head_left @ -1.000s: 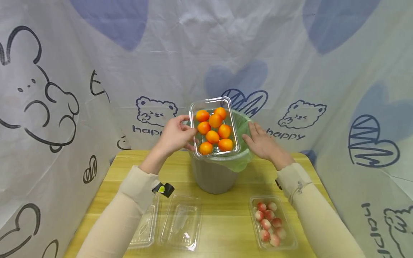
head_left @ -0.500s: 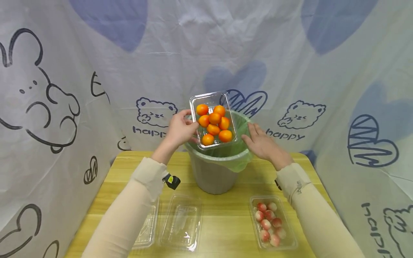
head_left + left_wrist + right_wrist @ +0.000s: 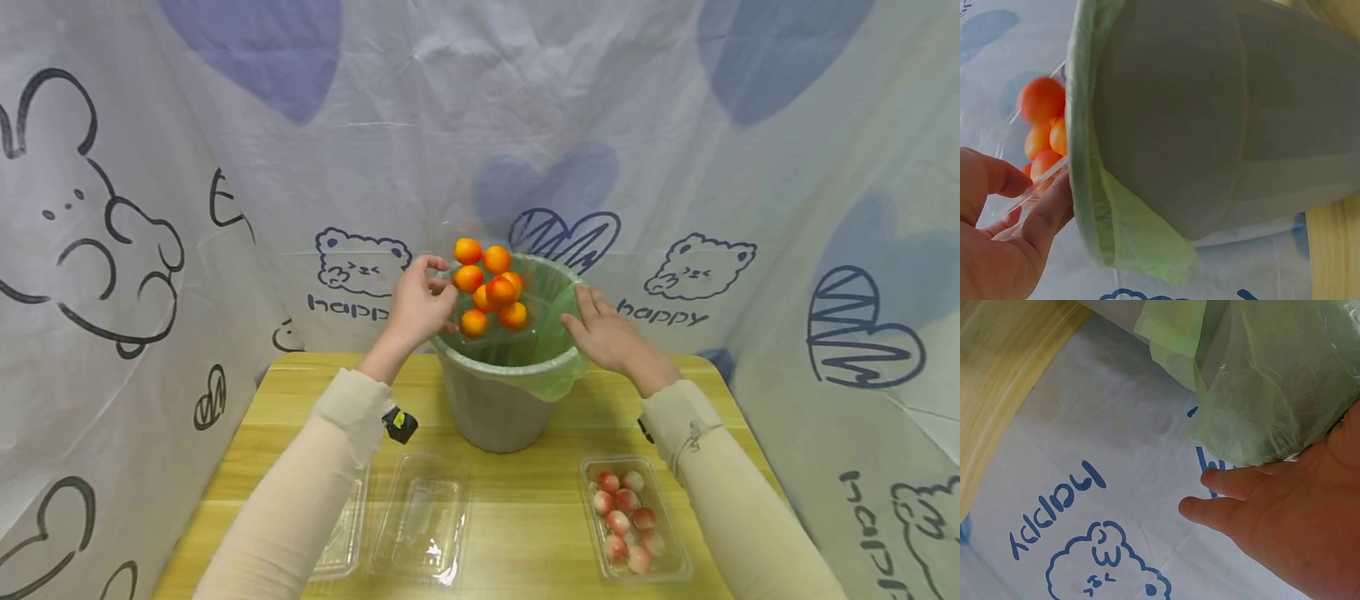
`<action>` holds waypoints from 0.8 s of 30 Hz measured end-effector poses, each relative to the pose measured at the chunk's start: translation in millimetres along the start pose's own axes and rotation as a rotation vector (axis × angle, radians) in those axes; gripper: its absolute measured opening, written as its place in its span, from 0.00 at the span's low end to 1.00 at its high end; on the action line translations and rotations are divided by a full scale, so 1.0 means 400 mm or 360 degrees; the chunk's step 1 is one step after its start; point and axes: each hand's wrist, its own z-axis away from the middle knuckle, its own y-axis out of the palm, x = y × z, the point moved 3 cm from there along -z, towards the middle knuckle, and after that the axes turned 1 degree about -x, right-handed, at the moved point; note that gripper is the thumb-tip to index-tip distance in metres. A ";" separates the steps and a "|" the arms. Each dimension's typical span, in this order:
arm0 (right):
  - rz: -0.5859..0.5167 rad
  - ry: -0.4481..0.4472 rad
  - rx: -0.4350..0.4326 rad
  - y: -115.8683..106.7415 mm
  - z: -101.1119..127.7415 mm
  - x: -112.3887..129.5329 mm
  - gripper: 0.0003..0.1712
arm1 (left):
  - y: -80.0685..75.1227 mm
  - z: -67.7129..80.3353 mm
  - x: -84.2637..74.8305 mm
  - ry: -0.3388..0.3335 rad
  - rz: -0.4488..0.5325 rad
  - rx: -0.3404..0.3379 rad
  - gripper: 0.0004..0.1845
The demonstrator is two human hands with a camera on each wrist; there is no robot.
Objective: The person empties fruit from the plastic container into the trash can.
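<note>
Since one second ago you tip the clear tray point(image 3: 491, 321) steeper over the bin point(image 3: 498, 400) on the desk point(image 3: 525, 508). Head view: your left hand point(image 3: 416, 308) pinches the tray; right hand point(image 3: 611, 337), fingers straight, rests on the rim. Left wrist view: oranges point(image 3: 1041, 100) sit above the liner point(image 3: 1085, 181). Right wrist view: straight fingers point(image 3: 1241, 481) touch the liner.

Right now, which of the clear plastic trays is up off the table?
The tray of orange fruits, gripped by the left hand and tipped over the green-lined bin. The pink-fruit tray and empty tray lie flat on the table.
</note>
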 end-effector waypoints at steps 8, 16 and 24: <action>0.0010 -0.0001 -0.0015 0.001 -0.001 0.001 0.43 | -0.002 -0.007 0.004 0.0070 0.0020 -0.0077 0.19; 0.0005 -0.0005 -0.0015 0.000 0.003 0.004 0.44 | -0.004 -0.010 -0.008 0.0088 0.0054 -0.0131 0.18; -0.0014 -0.0017 -0.0020 0.001 0.003 0.000 0.44 | -0.004 -0.010 -0.011 0.0134 0.0098 -0.0139 0.18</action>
